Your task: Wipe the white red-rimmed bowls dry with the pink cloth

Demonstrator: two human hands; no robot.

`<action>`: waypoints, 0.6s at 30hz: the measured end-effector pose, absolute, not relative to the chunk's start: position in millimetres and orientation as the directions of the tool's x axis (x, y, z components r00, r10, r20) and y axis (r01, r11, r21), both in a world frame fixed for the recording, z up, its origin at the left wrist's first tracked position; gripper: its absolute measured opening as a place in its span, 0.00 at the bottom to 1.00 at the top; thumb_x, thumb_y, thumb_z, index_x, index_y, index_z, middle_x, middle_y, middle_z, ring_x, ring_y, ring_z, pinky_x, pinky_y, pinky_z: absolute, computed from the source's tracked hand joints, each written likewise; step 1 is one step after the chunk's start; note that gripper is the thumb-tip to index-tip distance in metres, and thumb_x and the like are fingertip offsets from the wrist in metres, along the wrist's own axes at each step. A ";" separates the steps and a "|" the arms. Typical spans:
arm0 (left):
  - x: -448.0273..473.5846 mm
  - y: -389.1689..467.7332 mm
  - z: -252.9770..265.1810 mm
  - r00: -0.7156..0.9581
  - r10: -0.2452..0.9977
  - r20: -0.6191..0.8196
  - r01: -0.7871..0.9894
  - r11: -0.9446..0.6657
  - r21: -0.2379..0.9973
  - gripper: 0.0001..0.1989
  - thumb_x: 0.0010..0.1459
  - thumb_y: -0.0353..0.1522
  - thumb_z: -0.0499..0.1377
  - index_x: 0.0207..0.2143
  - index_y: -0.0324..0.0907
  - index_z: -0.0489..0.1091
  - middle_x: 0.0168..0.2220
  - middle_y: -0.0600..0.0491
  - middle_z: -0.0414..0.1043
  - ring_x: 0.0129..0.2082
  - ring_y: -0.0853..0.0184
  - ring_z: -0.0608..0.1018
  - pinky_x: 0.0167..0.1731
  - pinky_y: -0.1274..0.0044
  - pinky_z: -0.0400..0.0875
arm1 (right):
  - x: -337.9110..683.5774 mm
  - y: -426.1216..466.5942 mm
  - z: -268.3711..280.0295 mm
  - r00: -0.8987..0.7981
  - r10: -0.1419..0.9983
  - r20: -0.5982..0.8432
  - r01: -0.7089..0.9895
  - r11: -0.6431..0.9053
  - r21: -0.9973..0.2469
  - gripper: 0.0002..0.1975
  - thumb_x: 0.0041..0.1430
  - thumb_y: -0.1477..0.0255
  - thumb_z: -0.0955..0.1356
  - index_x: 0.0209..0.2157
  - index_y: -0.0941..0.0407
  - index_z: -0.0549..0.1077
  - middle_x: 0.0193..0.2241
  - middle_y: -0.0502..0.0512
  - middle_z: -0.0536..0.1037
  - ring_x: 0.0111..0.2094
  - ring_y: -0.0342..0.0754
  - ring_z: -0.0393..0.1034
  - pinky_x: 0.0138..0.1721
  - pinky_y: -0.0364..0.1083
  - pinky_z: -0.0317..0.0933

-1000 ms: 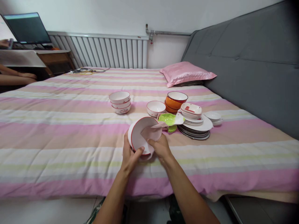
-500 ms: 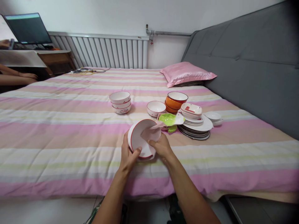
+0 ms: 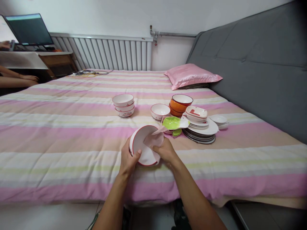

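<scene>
A white bowl with a red rim (image 3: 144, 150) is tilted on its side above the near part of the bed, its inside facing me. My left hand (image 3: 129, 157) grips its left side, thumb over the rim and fingers behind. My right hand (image 3: 165, 149) pinches a pale pink cloth (image 3: 153, 139) over the bowl's right edge, with part of the cloth inside. Just beyond are a green leaf-shaped dish (image 3: 172, 122) and a single red-rimmed bowl (image 3: 160, 110). A stack of three similar bowls (image 3: 123, 105) stands farther left.
Orange bowls (image 3: 179, 105) and a pile of plates (image 3: 201, 129) topped by square dishes (image 3: 196, 112) stand right of centre. Small white dishes (image 3: 219, 120) lie beside them. A pink pillow (image 3: 192, 76) rests by the grey headboard (image 3: 251, 60). Another person's hand (image 3: 30, 77) shows far left.
The bowl has shifted slightly left and towards me, turning a little in my hands. Both hands moved with it, still holding bowl and cloth. The other dishes stayed in place.
</scene>
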State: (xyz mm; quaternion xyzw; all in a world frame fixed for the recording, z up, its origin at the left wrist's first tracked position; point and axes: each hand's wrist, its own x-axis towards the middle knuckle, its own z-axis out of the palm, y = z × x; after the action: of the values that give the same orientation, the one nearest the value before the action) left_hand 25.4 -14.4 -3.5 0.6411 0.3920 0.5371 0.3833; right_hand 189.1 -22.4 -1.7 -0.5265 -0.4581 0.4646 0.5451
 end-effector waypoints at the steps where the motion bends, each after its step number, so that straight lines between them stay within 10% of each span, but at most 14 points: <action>1: 24.7 -14.0 -3.7 0.121 0.916 0.382 0.081 -0.393 0.916 0.34 0.47 0.50 0.59 0.52 0.38 0.66 0.48 0.43 0.72 0.46 0.53 0.74 0.43 0.68 0.68 | 189.2 -22.4 -2.8 0.148 0.989 0.009 -0.020 0.012 -1.000 0.21 0.36 0.75 0.69 0.39 0.61 0.77 0.37 0.60 0.81 0.38 0.56 0.76 0.38 0.49 0.69; 18: 35.4 -16.2 -9.0 0.161 0.932 0.324 -0.212 -0.288 0.934 0.51 0.40 0.55 0.63 0.62 0.41 0.51 0.52 0.42 0.66 0.52 0.52 0.70 0.50 0.66 0.65 | 182.0 -19.0 -1.1 0.239 0.945 -0.223 -0.405 -0.111 -0.907 0.21 0.28 0.77 0.72 0.33 0.59 0.76 0.33 0.55 0.82 0.36 0.54 0.76 0.40 0.50 0.68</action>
State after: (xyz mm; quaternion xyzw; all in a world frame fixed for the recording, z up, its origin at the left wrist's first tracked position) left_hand 35.4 -16.2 -9.0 0.5698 0.3162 0.5653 0.5058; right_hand 182.0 -19.0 -1.1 -0.4986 -0.2706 0.5542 0.6092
